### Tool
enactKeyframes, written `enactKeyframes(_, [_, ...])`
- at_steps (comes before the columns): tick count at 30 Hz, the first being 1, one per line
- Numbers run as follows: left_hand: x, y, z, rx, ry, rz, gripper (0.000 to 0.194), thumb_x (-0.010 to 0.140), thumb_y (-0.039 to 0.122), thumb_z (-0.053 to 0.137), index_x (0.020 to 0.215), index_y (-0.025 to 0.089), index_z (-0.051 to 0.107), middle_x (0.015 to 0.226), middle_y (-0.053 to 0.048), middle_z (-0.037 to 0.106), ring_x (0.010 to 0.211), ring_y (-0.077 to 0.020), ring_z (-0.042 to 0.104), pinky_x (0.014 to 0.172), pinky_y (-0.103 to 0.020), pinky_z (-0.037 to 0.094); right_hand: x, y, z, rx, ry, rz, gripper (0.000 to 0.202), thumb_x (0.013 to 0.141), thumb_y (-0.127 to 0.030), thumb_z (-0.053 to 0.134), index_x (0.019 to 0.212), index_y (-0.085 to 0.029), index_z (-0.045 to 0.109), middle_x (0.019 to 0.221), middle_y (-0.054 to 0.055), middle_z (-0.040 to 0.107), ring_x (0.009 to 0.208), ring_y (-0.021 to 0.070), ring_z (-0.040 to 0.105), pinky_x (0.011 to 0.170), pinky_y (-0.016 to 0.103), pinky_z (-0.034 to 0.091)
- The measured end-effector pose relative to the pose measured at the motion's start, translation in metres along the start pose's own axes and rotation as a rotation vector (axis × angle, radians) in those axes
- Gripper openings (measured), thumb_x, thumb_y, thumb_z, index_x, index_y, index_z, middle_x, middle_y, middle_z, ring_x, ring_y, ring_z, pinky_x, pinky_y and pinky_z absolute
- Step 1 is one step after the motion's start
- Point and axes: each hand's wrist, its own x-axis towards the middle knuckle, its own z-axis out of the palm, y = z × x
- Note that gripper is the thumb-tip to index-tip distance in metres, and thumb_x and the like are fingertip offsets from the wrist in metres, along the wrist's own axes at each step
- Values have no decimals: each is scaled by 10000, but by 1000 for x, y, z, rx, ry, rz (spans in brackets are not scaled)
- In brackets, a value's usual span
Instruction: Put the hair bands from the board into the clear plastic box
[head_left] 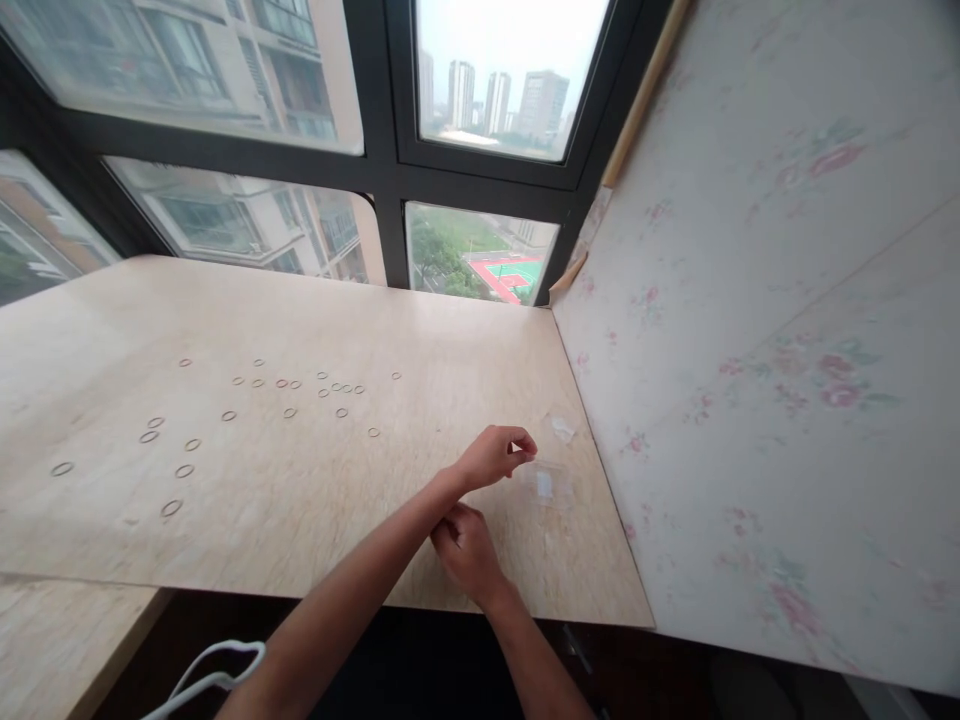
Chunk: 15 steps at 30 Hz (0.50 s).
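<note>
My left hand (496, 455) reaches across to the right, its thumb and fingertips pinched together at the upper left corner of a small clear plastic box (561, 492). Whether anything sits in the pinch is too small to see. The box lies on the wooden board (450, 350) and shows a white patch. Beneath my left forearm, my right hand (471, 555) is closed, with its fingers curled close to the left wrist; what they hold, if anything, is hidden. A crumpled clear-white scrap (562, 430) lies just beyond the box.
Several thin rings lie scattered over the board's left and middle, among them a red ring (282, 384) and a larger dark ring (172, 508). A floral-papered wall (750, 350) borders the right side. Dark window frames (390, 180) stand behind. A white cable loop (217, 650) hangs lower left.
</note>
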Motion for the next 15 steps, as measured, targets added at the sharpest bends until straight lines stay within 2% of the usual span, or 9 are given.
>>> enactKeyframes(4, [4, 0, 2, 39, -10, 65, 116, 821, 226, 572, 813, 168, 672, 738, -5, 672, 448, -62, 527, 489, -202, 419, 0, -1, -1, -5, 6, 32, 179, 768, -98, 439, 631, -193, 506, 623, -15, 536, 596, 131, 495, 562, 248, 360])
enactKeyframes(8, [-3, -8, -5, 42, 82, 22, 141, 834, 259, 555, 835, 175, 668, 754, -6, 675, 457, -69, 531, 475, -197, 413, 0, -5, -3, -33, -15, 9, 183, 749, -91, 440, 639, -197, 541, 641, -6, 571, 621, 143, 526, 596, 255, 390])
enactKeyframes(11, [-20, -27, -15, 77, 189, -39, 138, 834, 266, 554, 836, 178, 660, 692, 6, 652, 471, -78, 529, 501, -202, 418, -1, -7, -5, -3, -66, -34, 209, 770, -93, 432, 734, -197, 609, 738, 6, 632, 732, 152, 580, 699, 260, 425])
enactKeyframes(15, [-53, -54, -30, 130, 330, -64, 112, 820, 220, 543, 827, 177, 646, 645, 13, 622, 532, -96, 535, 550, -211, 422, -4, -6, -5, -22, -82, -39, 219, 796, -115, 435, 769, -197, 636, 755, 6, 639, 743, 146, 580, 711, 255, 424])
